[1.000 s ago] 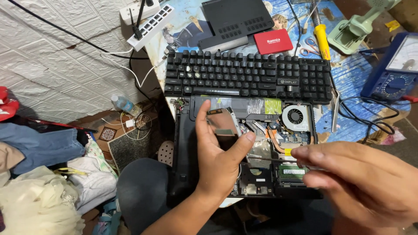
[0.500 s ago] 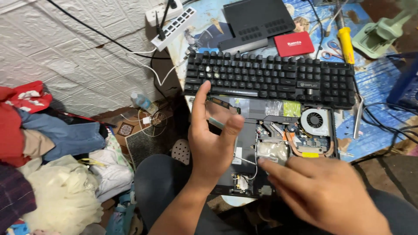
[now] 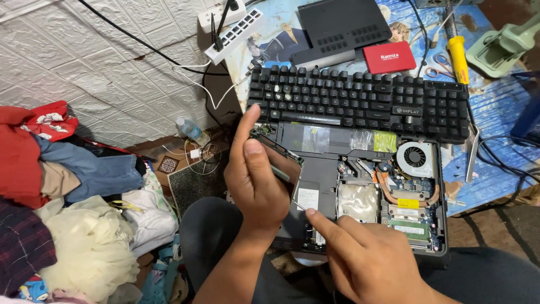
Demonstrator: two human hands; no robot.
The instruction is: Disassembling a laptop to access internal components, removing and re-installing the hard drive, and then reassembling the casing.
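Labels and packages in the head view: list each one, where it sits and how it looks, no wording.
Red case: flat red rectangle with white print, on the blue mat above the keyboard.
White sticker: small rectangle inside the open laptop, just above the right hand.
Yellow sticker: small strip below the fan.
Green patch: square, left of the fan.

head cam | steep downward look, close | over opened laptop on lap | faces keyboard, wall

A black keyboard, white power strip, red box and clothes pile lie around
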